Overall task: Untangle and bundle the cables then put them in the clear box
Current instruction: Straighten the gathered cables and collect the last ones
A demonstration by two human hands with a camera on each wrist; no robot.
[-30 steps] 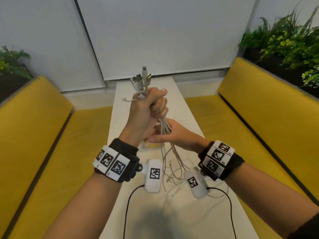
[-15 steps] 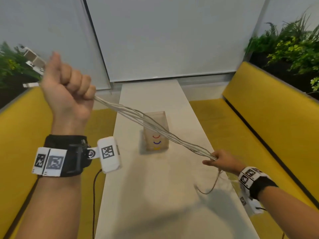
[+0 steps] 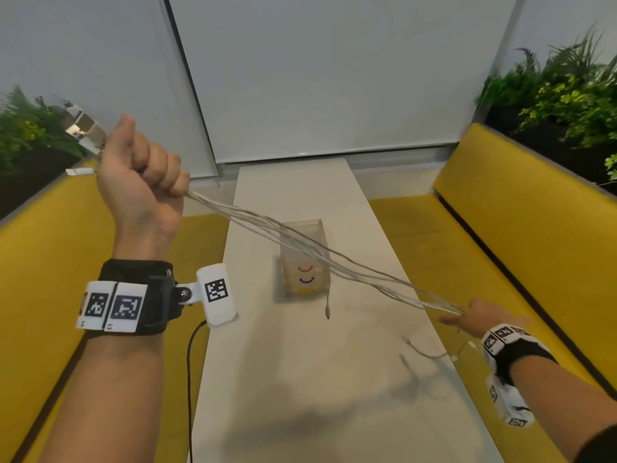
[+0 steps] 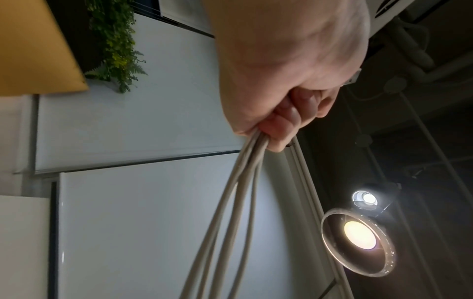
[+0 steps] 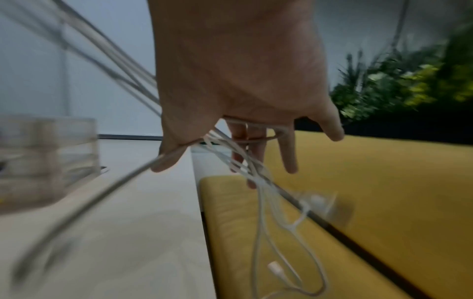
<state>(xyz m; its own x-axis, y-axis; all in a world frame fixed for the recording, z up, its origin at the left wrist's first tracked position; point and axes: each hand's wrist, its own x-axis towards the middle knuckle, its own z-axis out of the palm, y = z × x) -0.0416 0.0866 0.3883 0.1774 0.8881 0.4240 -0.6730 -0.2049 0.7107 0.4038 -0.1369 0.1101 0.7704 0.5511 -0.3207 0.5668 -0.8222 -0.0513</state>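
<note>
- Left hand (image 3: 142, 182) raised in a fist, fingers (image 4: 289, 117) curled tight round the cables (image 3: 300, 243) — plug ends poke out behind it.
- Cables stretch taut down across the clear box (image 3: 302, 259), which stands on the table (image 3: 300, 379).
- Right hand (image 3: 480, 317) low at the table's right edge, fingers (image 5: 286, 149) spread straight — strands threaded between them, loose ends dangling.

We see pale grey cables (image 3: 334, 262) stretched taut in the air above our clear box (image 3: 305, 259), box upright on the worktop (image 3: 300, 379), plug ends dangling.
</note>
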